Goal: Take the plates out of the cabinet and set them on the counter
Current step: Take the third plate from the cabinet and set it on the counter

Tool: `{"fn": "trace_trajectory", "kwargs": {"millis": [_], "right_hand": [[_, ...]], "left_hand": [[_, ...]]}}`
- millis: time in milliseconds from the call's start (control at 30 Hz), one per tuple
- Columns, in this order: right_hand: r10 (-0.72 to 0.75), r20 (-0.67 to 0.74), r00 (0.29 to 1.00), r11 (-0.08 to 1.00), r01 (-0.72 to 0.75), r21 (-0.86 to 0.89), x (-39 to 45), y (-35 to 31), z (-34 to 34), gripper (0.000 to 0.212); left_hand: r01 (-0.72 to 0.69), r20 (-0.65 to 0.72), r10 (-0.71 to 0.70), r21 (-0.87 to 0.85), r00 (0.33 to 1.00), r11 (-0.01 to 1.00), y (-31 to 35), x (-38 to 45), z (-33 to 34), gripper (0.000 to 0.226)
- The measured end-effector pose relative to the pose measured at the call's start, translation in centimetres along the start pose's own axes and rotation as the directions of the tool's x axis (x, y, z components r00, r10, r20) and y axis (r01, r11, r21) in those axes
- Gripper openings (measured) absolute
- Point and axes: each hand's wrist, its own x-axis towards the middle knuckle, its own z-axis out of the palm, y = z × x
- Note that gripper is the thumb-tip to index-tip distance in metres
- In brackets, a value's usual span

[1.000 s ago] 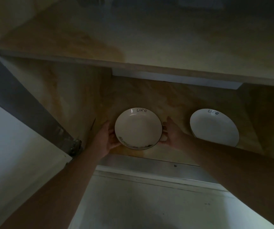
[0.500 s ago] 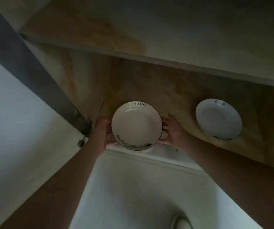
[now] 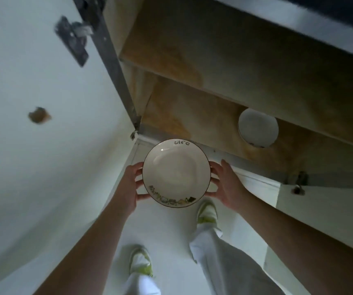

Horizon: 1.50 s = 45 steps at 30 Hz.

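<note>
A white plate (image 3: 176, 173) with a dark rim, the word "Life" and a small picture on its near edge is held between both hands, outside the low cabinet and above the floor. My left hand (image 3: 132, 185) grips its left edge and my right hand (image 3: 226, 184) its right edge. A second white plate (image 3: 258, 130) lies on the cabinet's wooden bottom shelf (image 3: 192, 120), further in and to the right, partly under the upper shelf.
The open white cabinet door (image 3: 43, 124) with its hinge (image 3: 73, 37) stands at the left. An upper wooden shelf (image 3: 245, 67) runs above the lower one. My legs and shoes (image 3: 141, 260) stand on the white floor below the plate.
Both hands have drawn the plate out of the cabinet toward me, past the front edge. The view has tilted down, so the floor and my shoes now show.
</note>
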Motion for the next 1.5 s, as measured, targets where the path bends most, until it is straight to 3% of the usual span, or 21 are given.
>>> {"fn": "trace_trajectory", "kwargs": {"millis": [200, 367, 567, 633, 867, 1100, 1500], "right_hand": [[0.047, -0.022, 0.999, 0.999, -0.047, -0.010, -11.6, 1.5, 1.8, 0.048], [0.042, -0.075, 0.996, 0.999, -0.040, 0.027, -23.7, 2.5, 2.5, 0.030], [0.030, -0.079, 0.996, 0.998, -0.025, 0.063, -36.6, 2.0, 2.5, 0.039], [0.000, -0.059, 0.998, 0.997, 0.004, 0.078, -40.4, 1.6, 2.4, 0.048], [-0.045, 0.032, 0.998, 0.944, 0.032, 0.329, -49.7, 0.5, 0.2, 0.056], [-0.124, 0.071, 0.990, 0.940, 0.095, 0.327, -56.9, -1.0, -3.4, 0.056], [-0.296, 0.017, 0.955, 0.905, 0.275, 0.325, -68.1, 0.9, -16.2, 0.050]], "left_hand": [[0.094, -0.003, -0.094, 0.019, 0.996, 0.995, 0.8, -10.6, -2.6, 0.043], [0.103, 0.027, -0.105, 0.075, 0.994, 0.992, 1.6, -21.0, -4.1, 0.034], [0.084, 0.084, -0.097, 0.139, 0.992, 0.987, 5.7, -33.8, -4.3, 0.052], [0.054, 0.126, -0.075, 0.160, 0.989, 0.986, 7.0, -37.7, -4.4, 0.048], [-0.074, 0.269, 0.024, 0.176, 0.963, 0.982, 10.8, -47.1, -4.3, 0.052], [-0.169, 0.327, 0.101, 0.186, 0.940, 0.968, 12.0, -54.2, -0.6, 0.050], [-0.261, 0.469, 0.149, 0.183, 0.870, 0.948, 6.1, -64.7, 9.6, 0.049]]}}
